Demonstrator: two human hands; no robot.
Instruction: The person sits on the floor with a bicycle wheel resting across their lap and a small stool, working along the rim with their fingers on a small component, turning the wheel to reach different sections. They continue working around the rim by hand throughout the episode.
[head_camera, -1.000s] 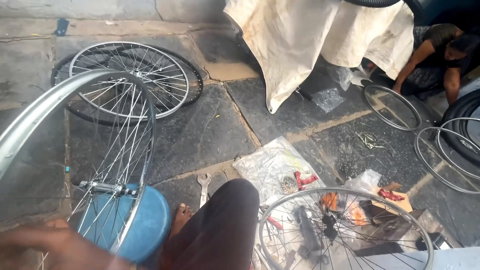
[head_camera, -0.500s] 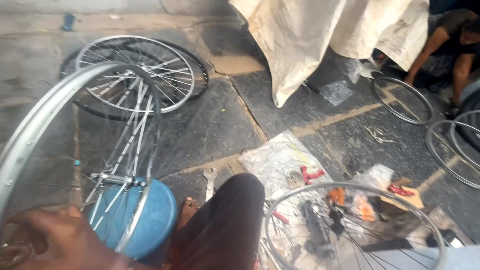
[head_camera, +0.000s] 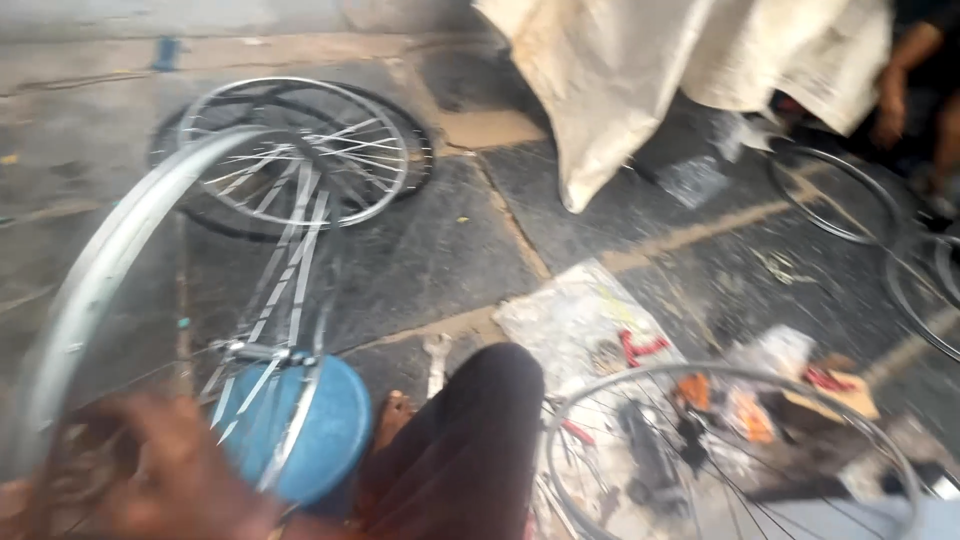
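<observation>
A silver bicycle wheel (head_camera: 100, 270) stands upright at the left, its hub (head_camera: 255, 352) in front of a round blue stool (head_camera: 330, 440). My left hand (head_camera: 150, 470), blurred, is at the bottom left on the lower part of this wheel and seems to grip the rim among the spokes. My right hand is out of sight. My knee in dark trousers (head_camera: 470, 440) is bent at the bottom centre.
A second spoked wheel (head_camera: 300, 150) lies on a tyre on the stone floor. Another wheel (head_camera: 730, 375) lies at the lower right over small tools and a plastic sheet (head_camera: 575, 320). A wrench (head_camera: 436, 360) lies by my knee. Another person's arm (head_camera: 890, 90) and bare rims (head_camera: 830, 190) are at the right, beside a hanging cloth (head_camera: 620, 80).
The view has swung right and down. My left hand has moved up along the lower rim, and the upright wheel has tilted a little.
</observation>
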